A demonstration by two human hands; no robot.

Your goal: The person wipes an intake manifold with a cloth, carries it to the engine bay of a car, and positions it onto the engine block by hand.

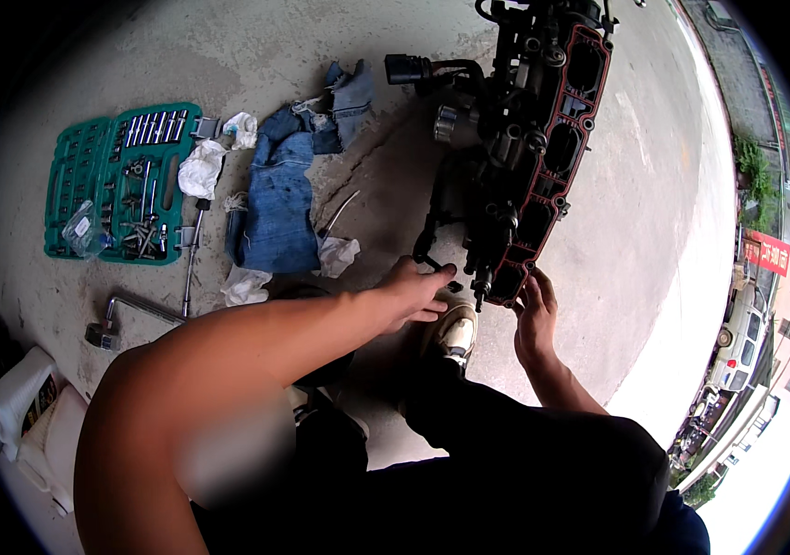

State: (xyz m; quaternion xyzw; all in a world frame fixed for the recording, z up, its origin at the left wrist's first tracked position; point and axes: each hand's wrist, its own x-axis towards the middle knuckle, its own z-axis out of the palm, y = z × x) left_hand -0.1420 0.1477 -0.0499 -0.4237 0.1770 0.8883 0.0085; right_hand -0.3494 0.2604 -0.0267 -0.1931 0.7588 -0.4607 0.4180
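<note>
A black intake manifold [506, 176] stands in front of me, its row of ports edged with a red gasket [557, 190]. My left hand [409, 294] is closed round a thin black pipe [429, 261] at the manifold's near left side, thumb on top. Against the near right corner, my right hand [536, 319] grips the manifold's edge with bent fingers, partly hidden behind it. A black connector on a cable [409, 68] sticks out to the left at the far end.
An opened green socket set [122, 185] lies on the concrete at left. Beside it are blue denim rags [279, 199], white crumpled cloths [201, 169], a long-handled ratchet [195, 259] and an L-shaped wrench [141, 310]. White jugs [25, 393] stand lower left; my shoe [455, 333] is below the manifold.
</note>
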